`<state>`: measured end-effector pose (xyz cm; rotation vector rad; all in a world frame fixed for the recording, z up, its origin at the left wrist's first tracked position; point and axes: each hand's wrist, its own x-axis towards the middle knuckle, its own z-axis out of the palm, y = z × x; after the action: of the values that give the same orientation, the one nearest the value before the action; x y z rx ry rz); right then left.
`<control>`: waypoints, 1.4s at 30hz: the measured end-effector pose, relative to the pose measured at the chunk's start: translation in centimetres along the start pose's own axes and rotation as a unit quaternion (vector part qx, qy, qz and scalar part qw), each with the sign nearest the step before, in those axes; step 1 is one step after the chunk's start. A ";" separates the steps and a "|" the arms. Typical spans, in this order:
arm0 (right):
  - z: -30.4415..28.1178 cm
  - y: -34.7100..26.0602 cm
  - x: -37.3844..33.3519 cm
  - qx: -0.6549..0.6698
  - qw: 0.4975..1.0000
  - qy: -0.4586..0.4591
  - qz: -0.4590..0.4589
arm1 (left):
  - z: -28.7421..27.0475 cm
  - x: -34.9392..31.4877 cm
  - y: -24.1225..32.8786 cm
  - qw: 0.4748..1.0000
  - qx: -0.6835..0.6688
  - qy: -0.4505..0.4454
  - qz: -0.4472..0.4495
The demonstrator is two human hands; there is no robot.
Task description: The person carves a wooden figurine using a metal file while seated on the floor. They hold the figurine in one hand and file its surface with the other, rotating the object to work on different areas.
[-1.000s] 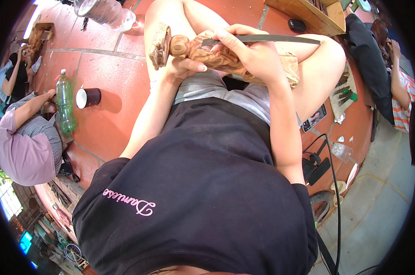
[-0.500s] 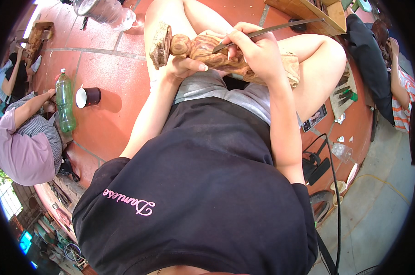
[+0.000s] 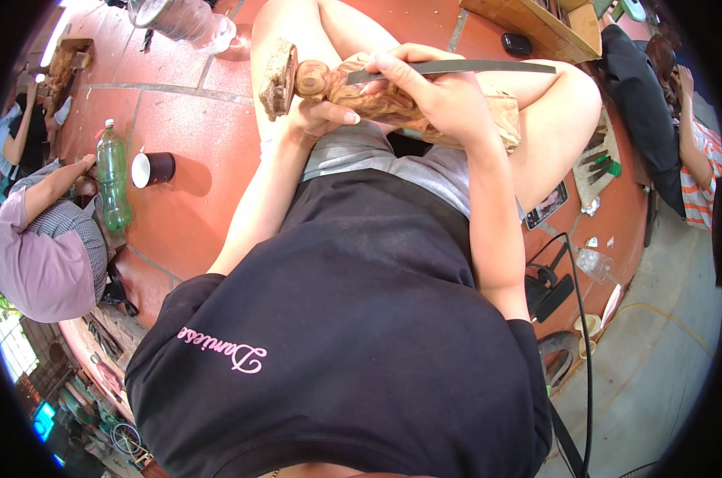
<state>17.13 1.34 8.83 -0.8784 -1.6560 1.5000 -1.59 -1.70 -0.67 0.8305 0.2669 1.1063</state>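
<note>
A carved wooden figure (image 3: 393, 103) with swirling brown grain lies across my lap, its rounded head toward the left and a rough block at that end. My left hand (image 3: 321, 115) grips it from below near the head, thumb on the near side. In my right hand (image 3: 448, 99) is a long, thin, flat metal carving tool (image 3: 496, 67), held between bent fingers. Its left tip rests over the figure's upper body; the other end sticks out to the right above my knee. Whether that tip is touching the wood cannot be made out.
Left on the tiled floor are a green plastic bottle (image 3: 114, 179) and a dark cup (image 3: 154, 169). A cardboard box (image 3: 540, 28) stands ahead right, near a small black case (image 3: 517, 44). Beside my right leg lies a phone (image 3: 546, 207). Other people sit at both sides.
The tool's left tip has moved left along the figure toward its head. Its right end has swung down toward me, with my right hand turning. My left hand keeps its place.
</note>
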 end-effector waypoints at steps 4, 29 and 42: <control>-0.7 0.6 0.2 -0.024 0.999 -0.001 0.046 | 0.2 0.1 0.3 1.000 0.011 -0.003 -0.014; 0.1 0.3 0.1 -0.016 1.000 -0.010 -0.007 | 0.3 0.0 -0.2 1.000 -0.023 0.012 -0.006; -0.5 0.5 0.2 -0.037 0.999 -0.007 0.034 | 0.4 -0.1 0.3 1.000 0.008 0.018 -0.015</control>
<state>17.47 1.84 8.40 -0.9750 -1.7165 1.5012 -1.57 -1.94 -0.22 0.8201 0.3178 1.0929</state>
